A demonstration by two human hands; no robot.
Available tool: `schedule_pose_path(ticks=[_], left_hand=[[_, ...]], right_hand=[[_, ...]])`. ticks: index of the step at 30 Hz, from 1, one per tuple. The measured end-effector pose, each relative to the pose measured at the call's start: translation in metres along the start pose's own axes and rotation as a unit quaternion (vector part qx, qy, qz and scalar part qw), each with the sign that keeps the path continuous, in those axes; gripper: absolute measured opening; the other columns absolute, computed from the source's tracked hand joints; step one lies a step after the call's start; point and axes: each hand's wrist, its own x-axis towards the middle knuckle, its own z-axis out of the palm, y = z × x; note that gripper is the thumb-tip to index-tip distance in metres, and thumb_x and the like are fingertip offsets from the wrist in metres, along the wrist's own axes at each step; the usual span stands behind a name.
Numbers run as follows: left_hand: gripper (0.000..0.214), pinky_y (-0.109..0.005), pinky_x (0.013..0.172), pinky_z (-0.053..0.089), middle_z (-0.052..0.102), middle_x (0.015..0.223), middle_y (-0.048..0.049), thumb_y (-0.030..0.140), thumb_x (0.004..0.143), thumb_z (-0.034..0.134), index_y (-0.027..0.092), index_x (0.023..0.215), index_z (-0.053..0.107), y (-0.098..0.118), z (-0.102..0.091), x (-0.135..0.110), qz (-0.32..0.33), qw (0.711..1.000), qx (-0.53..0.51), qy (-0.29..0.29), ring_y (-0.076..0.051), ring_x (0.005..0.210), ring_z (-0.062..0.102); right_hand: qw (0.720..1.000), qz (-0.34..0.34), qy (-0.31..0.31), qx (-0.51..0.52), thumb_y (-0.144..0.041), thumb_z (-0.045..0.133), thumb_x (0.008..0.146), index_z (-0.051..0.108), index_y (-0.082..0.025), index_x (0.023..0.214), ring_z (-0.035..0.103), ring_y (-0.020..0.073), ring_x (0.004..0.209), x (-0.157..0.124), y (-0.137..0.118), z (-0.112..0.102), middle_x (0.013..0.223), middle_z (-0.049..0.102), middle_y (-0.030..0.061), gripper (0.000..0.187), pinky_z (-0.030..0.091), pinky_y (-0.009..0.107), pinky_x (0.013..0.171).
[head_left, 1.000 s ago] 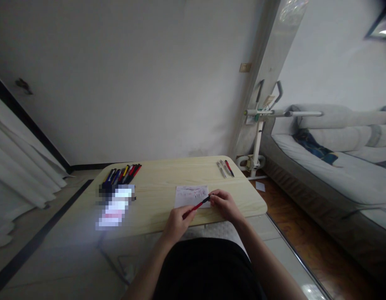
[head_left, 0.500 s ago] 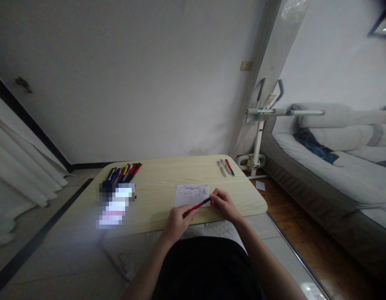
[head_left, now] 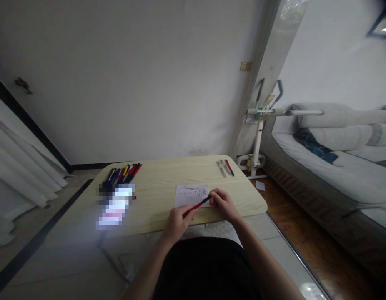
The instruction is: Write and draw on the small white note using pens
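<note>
A red pen with a black end (head_left: 197, 205) is held between both hands over the near edge of a pale wooden table (head_left: 161, 183). My left hand (head_left: 177, 222) is closed on the pen's lower red end. The fingers of my right hand (head_left: 222, 204) pinch its black upper end. Just behind the pen lies a small white paper (head_left: 191, 194) with faint marks on it.
A row of several coloured pens (head_left: 122, 173) lies at the table's far left, with a blurred patch (head_left: 114, 205) in front of it. Three pens (head_left: 225, 167) lie at the far right. An exercise machine (head_left: 258, 129) and a grey sofa (head_left: 330, 154) stand to the right.
Hardly anything has changed; both hands keep hold of the red pen in the same place, and the view has shifted only slightly.
</note>
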Motion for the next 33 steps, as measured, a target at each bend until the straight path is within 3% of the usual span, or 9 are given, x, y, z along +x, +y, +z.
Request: schedule_pose_path(ticks=[6,16,33], left_hand=[[0.033,-0.019,0.050,0.036,0.056,0.055,-0.0004,0.038,0.079,0.042,0.015,0.085,0.065,-0.0017,0.0015,-0.0004,-0.002,1.000,0.001,0.008,-0.011,0.051,0.048],[0.033,-0.019,0.048,0.036,0.056,0.058,-0.0011,0.037,0.079,0.042,0.013,0.086,0.065,-0.0017,0.0012,0.0000,0.007,1.000,-0.001,-0.005,-0.010,0.051,0.048],[0.031,-0.019,0.048,0.036,0.056,0.056,-0.0004,0.036,0.079,0.044,0.016,0.090,0.065,-0.0036,0.0022,-0.0001,-0.005,1.000,-0.002,0.003,-0.010,0.050,0.047]], right_hand=[[0.995,0.022,0.009,0.097,-0.035,0.061,0.067,0.061,-0.020,0.084,0.046,0.0104,0.050,0.0005,0.0034,-0.0019,0.060,0.056,-0.0009,0.023,0.035,0.023,0.049],[0.998,0.018,0.008,0.057,-0.037,0.061,0.066,0.060,-0.018,0.071,0.045,0.0110,0.050,0.0003,0.0050,-0.0034,0.053,0.052,-0.0018,0.020,0.036,0.023,0.049],[1.000,0.008,0.006,0.010,-0.042,0.058,0.070,0.056,-0.017,0.068,0.045,0.0105,0.049,-0.0003,0.0045,-0.0021,0.055,0.053,-0.0009,0.025,0.035,0.023,0.049]])
